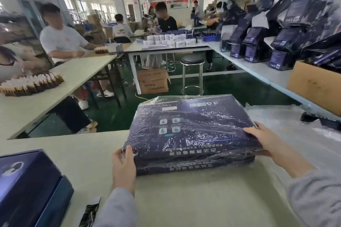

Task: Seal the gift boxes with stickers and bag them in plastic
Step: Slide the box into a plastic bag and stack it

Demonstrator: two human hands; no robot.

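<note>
At the near left an open blue gift box sits on the table, with a pale emblem on its lid that I can't make out. Just right of it lies a small dark sachet.

My left hand grips the near-left corner of the bagged gift box, thumb on top and fingers wrapped round the edge, crinkled plastic bunched under them. The box lies straight ahead of me, flat, and its long side seems to run left to right across my body, the right end a touch farther away. A second wrapped box lies under it; I can't tell whether the two touch.

My right hand holds the near-right corner, fingers laid over the top, thumb below. Both hands are spread wide at opposite ends, the left one nearer me, so I judge any lift or slide will go along that long axis.

White Chinese lettering runs along the near edge, upside down to me and too blurred to read. Four pale square icons sit left of centre, and a white label is far left.

Loose plastic bags are heaped to the right.
</note>
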